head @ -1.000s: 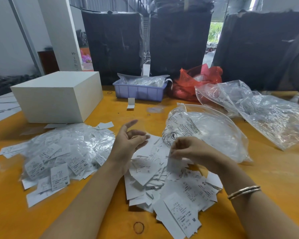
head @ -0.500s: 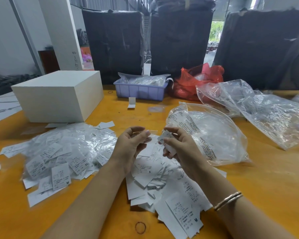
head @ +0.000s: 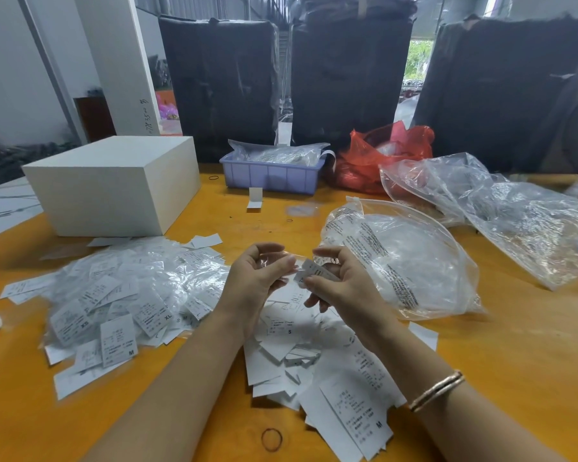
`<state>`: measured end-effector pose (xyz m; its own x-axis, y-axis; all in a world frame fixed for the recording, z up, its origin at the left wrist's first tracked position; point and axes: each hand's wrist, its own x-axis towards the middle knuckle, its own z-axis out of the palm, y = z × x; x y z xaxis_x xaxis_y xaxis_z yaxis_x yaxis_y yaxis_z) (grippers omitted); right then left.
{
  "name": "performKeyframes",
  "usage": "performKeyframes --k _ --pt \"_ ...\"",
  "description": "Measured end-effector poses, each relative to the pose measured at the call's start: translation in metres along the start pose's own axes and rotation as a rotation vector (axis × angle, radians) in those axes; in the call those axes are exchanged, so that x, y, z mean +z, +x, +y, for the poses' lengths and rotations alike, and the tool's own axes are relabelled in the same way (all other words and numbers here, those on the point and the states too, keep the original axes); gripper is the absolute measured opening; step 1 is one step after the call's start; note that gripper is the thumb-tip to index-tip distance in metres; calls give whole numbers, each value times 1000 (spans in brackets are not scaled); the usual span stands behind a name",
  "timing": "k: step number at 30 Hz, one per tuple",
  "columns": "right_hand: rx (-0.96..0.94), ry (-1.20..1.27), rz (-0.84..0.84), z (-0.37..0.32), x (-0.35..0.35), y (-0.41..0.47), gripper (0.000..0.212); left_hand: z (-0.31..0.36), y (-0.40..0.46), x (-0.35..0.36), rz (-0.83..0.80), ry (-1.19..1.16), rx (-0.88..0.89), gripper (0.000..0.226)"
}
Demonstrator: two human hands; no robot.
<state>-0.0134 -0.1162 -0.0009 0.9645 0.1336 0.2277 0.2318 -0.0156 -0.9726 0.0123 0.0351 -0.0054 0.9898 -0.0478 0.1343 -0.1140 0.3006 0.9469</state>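
The label (head: pixel 314 273) is in my right hand (head: pixel 342 288), pinched between the thumb and the curled fingers. Its free end points left towards my other hand. It is held in the air in front of me, above the loose pile (head: pixel 314 358) of white labels lying under both wrists.

My left hand (head: pixel 256 283) is curled, with thumb and fingers bent into a C, and it holds a small clear sleeve (head: pixel 270 260) between them. The film is so thin that I cannot tell where its edges run. The label's end is just beside my left fingertips, and I cannot tell whether it touches the sleeve.

A bracelet (head: pixel 436 390) sits on my right wrist. To my left is a heap (head: pixel 121 295) of labels already in clear sleeves, with size letters such as XS, XL and M showing. Just right of my right hand lies a big printed bag (head: pixel 401 261), clear and puffed up.

A rubber band (head: pixel 271 439) lies on the orange table (head: pixel 521 368) near me, between my forearms. Farther back stand a white box (head: pixel 114 185) on the left and a purple tray (head: pixel 271 177) in the middle. A red bag (head: pixel 381 155) lies beside the tray, and crumpled clear bags (head: pixel 521 221) spread to the right. Black bales (head: pixel 221 85) stand behind the table.
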Motion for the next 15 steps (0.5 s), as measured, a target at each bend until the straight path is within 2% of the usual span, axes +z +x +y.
performKeyframes --k 3,7,10,15 --pt "21 -12 2 0 -3 1 34 0 -3 2 -25 118 31 40" --pt "60 -17 11 0 -7 2 25 1 -5 4 -93 211 22 26" --pt "82 -35 1 1 -8 3 22 1 -5 3 -95 219 66 34" --pt "108 -10 -56 0 -8 2 32 2 -6 3 -70 145 125 43"
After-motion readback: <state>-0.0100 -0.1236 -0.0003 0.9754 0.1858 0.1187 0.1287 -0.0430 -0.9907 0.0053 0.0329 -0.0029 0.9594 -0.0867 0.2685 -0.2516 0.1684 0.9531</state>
